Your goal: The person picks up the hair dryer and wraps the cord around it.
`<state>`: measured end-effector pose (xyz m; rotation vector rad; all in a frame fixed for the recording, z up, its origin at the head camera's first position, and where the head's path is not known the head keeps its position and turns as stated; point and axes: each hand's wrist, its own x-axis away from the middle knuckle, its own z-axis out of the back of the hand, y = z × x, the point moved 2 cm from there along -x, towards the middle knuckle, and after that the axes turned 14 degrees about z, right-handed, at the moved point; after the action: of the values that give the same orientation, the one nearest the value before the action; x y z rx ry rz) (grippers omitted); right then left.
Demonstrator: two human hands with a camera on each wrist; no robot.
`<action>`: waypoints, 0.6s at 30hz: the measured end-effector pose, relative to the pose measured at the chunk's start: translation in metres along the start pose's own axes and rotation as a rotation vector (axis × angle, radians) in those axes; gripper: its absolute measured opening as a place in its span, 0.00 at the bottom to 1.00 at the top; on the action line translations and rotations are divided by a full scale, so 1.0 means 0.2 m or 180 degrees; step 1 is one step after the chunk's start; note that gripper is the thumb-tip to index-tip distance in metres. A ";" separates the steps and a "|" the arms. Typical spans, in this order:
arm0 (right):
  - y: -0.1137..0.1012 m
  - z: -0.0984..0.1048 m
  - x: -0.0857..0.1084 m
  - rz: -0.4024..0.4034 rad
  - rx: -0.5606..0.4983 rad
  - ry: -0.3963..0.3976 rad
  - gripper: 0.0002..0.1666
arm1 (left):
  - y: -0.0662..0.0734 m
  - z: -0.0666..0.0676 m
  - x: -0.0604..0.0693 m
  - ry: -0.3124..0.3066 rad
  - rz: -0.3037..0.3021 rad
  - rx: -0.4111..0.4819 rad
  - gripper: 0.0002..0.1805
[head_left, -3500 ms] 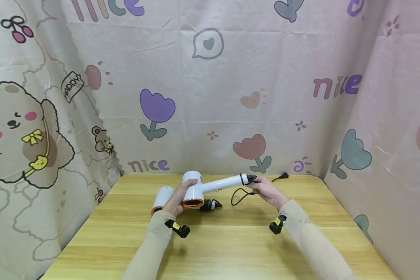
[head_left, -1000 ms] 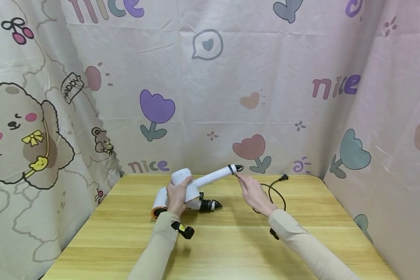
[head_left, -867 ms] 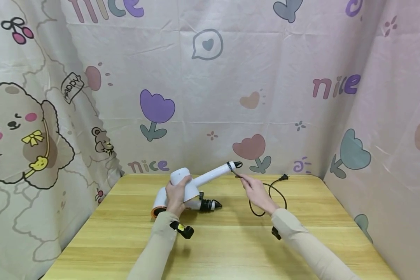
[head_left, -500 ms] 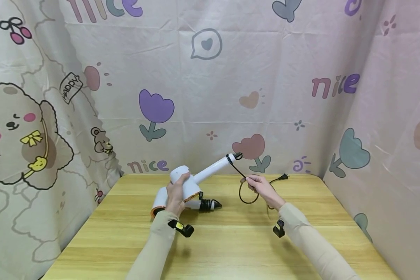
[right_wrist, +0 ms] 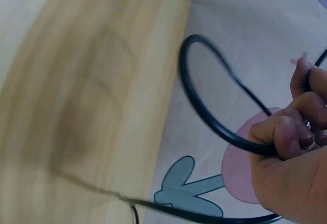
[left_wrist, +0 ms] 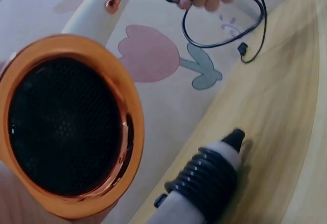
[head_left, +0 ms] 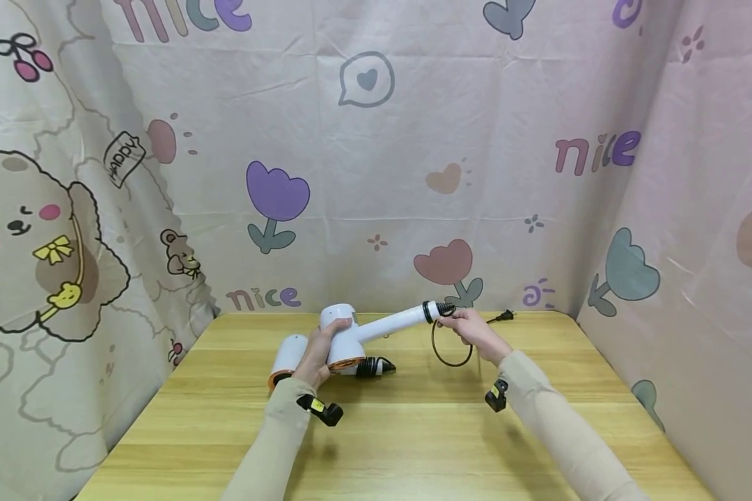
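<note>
Pale printed fabric backdrop, hung behind and at both sides; a winking bear printed at far left.

Light wood-grain tabletop, spanning the width below it.

White hair dryer with copper-coloured rim, lying on the tabletop; black cord wound in close coils around its handle, ending in a tapered black tip.

Left hand, beige sleeve, black camera on the wrist: gripping the barrel of the dryer listed next.

Second white hair dryer, cylindrical barrel and long straight handle: raised off the tabletop, over the lying one, handle toward the right. Copper-coloured ring around a dark mesh; small copper-coloured button on the handle.

Thin black cord: wrapped around the handle's end, a loose loop hanging below.

Right hand, beige sleeve, black camera on the wrist: fingers curled, pinching the cord beside the handle's end.

Black plug: near the tabletop's far edge, just beyond the right hand.
</note>
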<state>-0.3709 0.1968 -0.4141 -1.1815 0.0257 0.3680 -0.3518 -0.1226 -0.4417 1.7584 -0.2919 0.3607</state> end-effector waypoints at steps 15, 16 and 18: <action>-0.14 0.02 -0.02 0.0481 0.0872 0.0057 0.15 | 0.03 0.03 0.01 -0.0133 -0.0470 -0.0778 0.38; -0.15 0.01 -0.01 0.0517 0.0953 0.0048 0.14 | 0.03 0.03 0.02 -0.0106 -0.0511 -0.0828 0.38; -0.17 0.00 -0.01 0.0596 0.1164 0.0060 0.14 | 0.03 0.03 0.01 -0.0063 -0.0597 -0.0896 0.38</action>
<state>-0.3632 0.1856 -0.3823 -0.8220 0.2131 0.4939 -0.3515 -0.1291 -0.4360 1.4982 -0.1800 0.1581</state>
